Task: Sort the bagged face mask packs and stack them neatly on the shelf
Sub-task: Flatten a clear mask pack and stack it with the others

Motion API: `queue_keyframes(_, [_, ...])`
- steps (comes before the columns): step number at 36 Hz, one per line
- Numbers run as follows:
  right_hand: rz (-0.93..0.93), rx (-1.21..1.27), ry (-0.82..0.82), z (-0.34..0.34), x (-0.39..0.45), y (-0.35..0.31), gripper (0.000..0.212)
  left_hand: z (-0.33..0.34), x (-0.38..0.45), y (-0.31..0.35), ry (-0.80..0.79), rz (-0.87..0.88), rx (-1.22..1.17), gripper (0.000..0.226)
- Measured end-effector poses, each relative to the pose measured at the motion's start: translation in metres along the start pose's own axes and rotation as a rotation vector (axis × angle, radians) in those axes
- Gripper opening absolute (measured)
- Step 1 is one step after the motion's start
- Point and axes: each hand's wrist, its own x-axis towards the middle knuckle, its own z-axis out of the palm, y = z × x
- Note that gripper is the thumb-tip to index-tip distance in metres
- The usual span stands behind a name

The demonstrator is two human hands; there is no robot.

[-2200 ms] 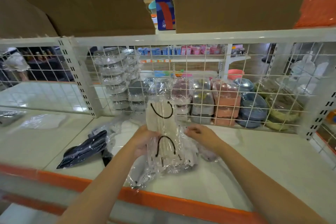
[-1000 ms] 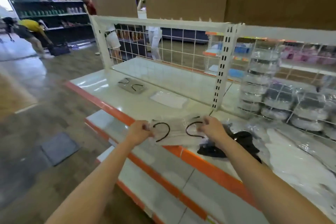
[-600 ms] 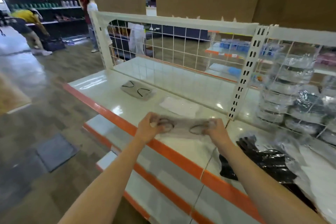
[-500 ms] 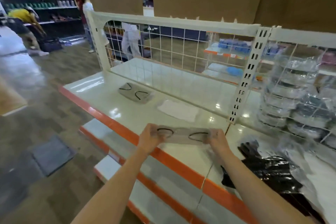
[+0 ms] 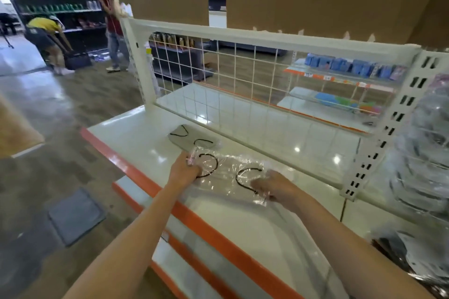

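Both hands hold one clear plastic bag of white face masks with black ear loops (image 5: pixel 228 175), low over the glossy cream shelf with the orange front edge (image 5: pixel 243 226). The left hand (image 5: pixel 184 172) pinches the bag's left end, its grip closed on the crinkled film; the right hand (image 5: pixel 274 189) has its fingers curled round the bag's right end. Whether the bag already rests on the shelf or hangs just above it cannot be told through the glare.

Just beyond the held bag, towards the white wire grid back panel (image 5: pixel 243 80), lies a flat grey mask pack with black loops (image 5: pixel 189 137), its near end very close to the bag's far left corner.

The main risk, as I judge it, is slippage: the film is slick and so is the shelf, so a bag let go off-square could slide towards the orange edge, near the left hand. Loose film could also fold under and leave the pack crooked. If this white pack is meant for its own pile, setting it down so close to the grey pack could overlap the two and muddle the sort.
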Motion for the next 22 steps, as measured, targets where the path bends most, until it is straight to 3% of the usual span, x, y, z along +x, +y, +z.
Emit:
queue_keyframes(4, [0.02, 0.093, -0.005, 0.031, 0.032, -0.01, 0.012, -0.028, 0.036, -0.01, 0.0, -0.021, 0.018, 0.021])
queue_keyframes(9, [-0.124, 0.078, 0.135, 0.063, 0.063, -0.04, 0.016, -0.066, 0.081, -0.009, -0.024, 0.12, -0.158, 0.021])
queue_keyframes(12, [-0.15, 0.055, 0.188, 0.082, 0.083, -0.054, 0.036, -0.089, 0.108, -0.011, -0.018, 0.217, -0.221, 0.026])
queue_keyframes(13, [-0.159, 0.039, 0.207, 0.089, 0.087, -0.057, 0.029, -0.095, 0.115, -0.017, -0.036, 0.234, -0.209, 0.027])
queue_keyframes(18, [-0.08, -0.046, 0.276, 0.126, 0.102, -0.045, 0.016, -0.109, 0.143, -0.078, -0.286, 0.168, 0.144, 0.038])
queue_keyframes(19, [-0.075, -0.08, 0.287, 0.13, 0.102, -0.043, 0.01, -0.109, 0.149, -0.088, -0.322, 0.182, 0.197, 0.035])
queue_keyframes(21, [-0.064, -0.192, 0.315, 0.134, 0.105, -0.042, 0.016, -0.112, 0.155, -0.093, -0.348, 0.257, 0.255, 0.016])
queue_keyframes(22, [-0.058, -0.216, 0.329, 0.135, 0.107, -0.044, 0.016, -0.114, 0.158, -0.09, -0.344, 0.291, 0.263, 0.023])
